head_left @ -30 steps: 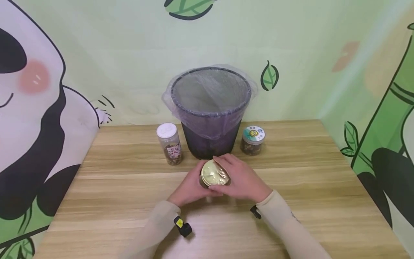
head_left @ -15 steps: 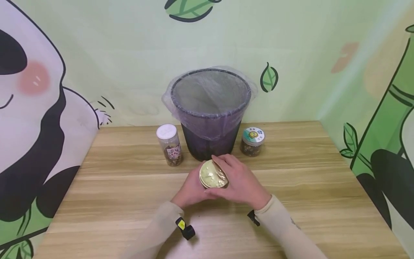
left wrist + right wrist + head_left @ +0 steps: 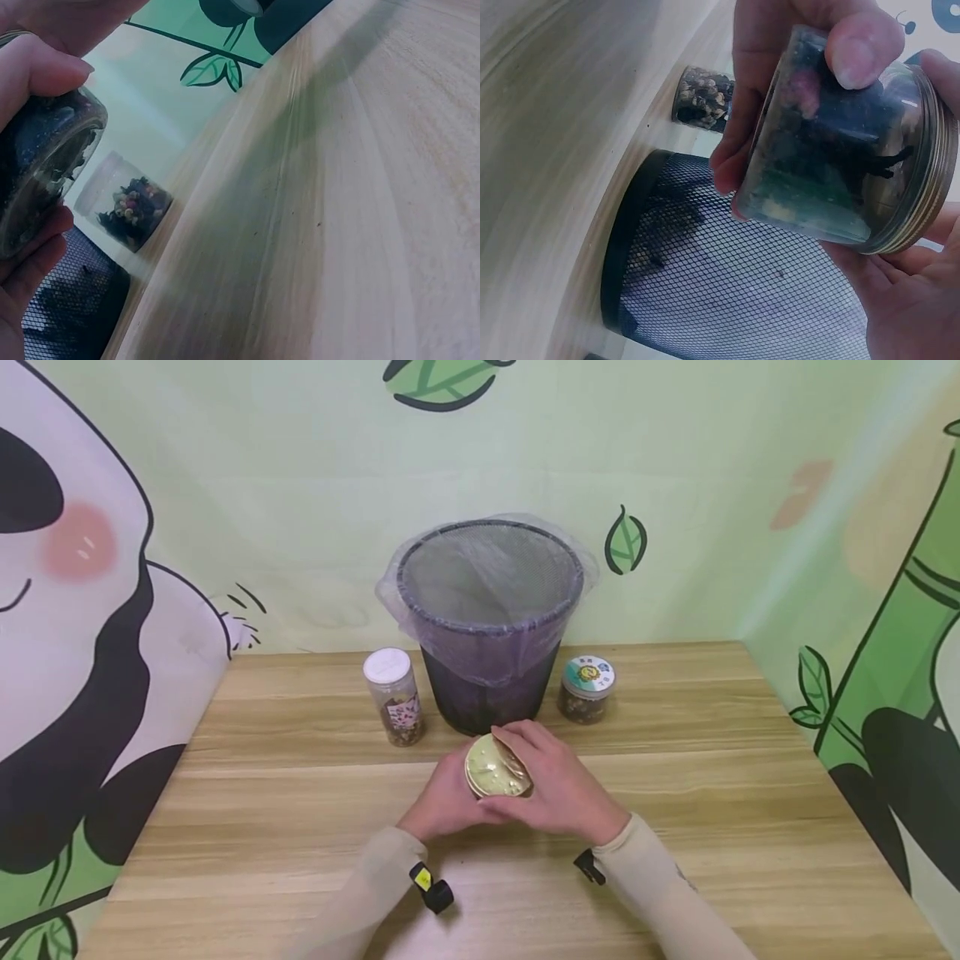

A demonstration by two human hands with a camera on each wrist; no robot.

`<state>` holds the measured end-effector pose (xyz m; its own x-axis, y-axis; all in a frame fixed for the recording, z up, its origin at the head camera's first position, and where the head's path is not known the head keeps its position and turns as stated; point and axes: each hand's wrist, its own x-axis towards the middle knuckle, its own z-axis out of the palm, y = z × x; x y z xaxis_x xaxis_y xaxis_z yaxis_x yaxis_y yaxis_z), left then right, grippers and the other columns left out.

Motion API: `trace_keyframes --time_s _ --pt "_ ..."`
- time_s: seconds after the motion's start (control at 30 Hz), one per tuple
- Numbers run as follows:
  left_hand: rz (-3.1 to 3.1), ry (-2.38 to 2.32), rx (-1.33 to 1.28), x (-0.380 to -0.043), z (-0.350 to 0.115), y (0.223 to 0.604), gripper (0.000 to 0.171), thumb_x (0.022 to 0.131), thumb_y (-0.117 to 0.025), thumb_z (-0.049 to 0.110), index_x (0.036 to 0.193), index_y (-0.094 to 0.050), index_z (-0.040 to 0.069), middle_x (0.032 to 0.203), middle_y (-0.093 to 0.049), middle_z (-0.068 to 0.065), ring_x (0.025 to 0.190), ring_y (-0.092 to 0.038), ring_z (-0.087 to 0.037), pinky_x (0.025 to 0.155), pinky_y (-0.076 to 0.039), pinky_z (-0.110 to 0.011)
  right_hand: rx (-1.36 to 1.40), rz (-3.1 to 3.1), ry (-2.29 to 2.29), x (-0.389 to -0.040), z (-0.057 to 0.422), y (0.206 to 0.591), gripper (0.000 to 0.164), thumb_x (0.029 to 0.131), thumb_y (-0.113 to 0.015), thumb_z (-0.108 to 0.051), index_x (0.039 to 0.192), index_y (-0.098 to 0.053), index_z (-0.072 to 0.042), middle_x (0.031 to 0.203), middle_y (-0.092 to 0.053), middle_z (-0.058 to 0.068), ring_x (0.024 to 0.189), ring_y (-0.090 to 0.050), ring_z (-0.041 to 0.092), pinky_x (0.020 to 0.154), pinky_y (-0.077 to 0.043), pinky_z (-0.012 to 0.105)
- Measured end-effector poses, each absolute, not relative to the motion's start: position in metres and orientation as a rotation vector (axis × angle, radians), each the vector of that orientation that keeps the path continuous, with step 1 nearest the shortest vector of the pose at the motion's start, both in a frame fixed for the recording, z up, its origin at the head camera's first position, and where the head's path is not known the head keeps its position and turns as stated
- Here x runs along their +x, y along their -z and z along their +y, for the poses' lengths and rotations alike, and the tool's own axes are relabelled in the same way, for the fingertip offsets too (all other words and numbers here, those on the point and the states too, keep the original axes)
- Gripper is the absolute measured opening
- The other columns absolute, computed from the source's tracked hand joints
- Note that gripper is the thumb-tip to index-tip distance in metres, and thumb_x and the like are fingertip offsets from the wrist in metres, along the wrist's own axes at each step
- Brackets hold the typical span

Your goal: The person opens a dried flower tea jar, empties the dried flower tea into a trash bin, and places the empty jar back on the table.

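Both hands hold one clear, squat jar (image 3: 817, 150) with a round gold lid (image 3: 491, 767), close in front of the bin. My left hand (image 3: 442, 800) grips the jar's body, its thumb (image 3: 49, 71) and fingers curled round the glassy wall. My right hand (image 3: 561, 785) curls over the lid's right side, thumb toward me and fingers on the far edge. The lid's top is shiny and creased near the right palm. Dark, leafy bits show through the jar wall in the right wrist view. In the left wrist view the jar is tilted, its base toward the camera.
A black mesh bin (image 3: 483, 685) with a clear plastic liner stands behind the hands. Left of it is a tall white-lidded jar (image 3: 394, 697) of dried bits; right of it, a short jar (image 3: 587, 691) with a printed green-and-white lid. Panda-printed cloth walls surround the wooden table (image 3: 285, 827).
Both hands and the jar have shifted slightly, and the gold lid's top now tilts a little differently. Their hold looks the same. The bin and other jars stay put.
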<state>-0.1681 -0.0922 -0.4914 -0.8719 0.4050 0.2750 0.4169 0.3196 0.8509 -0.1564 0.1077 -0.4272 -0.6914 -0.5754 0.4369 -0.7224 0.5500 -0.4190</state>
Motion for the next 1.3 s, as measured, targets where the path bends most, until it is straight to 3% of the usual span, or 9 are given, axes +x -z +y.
trace_keyframes --time_s 0.9,1.3 --pt "-2.578 1.555 -0.874 -0.177 -0.095 0.486 0.092 0.060 -0.099 0.020 0.141 -0.056 0.011 0.125 -0.071 -0.005 0.113 -0.068 -0.018 0.103 -0.055 -0.035 1.230 -2.497 -0.844 -0.166 0.112 0.427 0.082 0.084 -0.083 -0.044 0.143 -0.054 0.005 0.134 -0.058 0.014 0.120 -0.063 0.027 0.105 -0.056 0.043" --pt "-2.577 1.686 -0.929 -0.175 -0.099 0.482 0.084 0.063 -0.097 0.018 0.137 -0.059 0.014 0.119 -0.072 0.000 0.107 -0.068 -0.013 0.097 -0.057 -0.030 1.304 -2.575 -1.009 -0.169 0.118 0.420 0.086 0.081 -0.086 -0.046 0.148 -0.053 -0.004 0.142 -0.055 0.005 0.130 -0.058 0.021 0.109 -0.053 0.040"
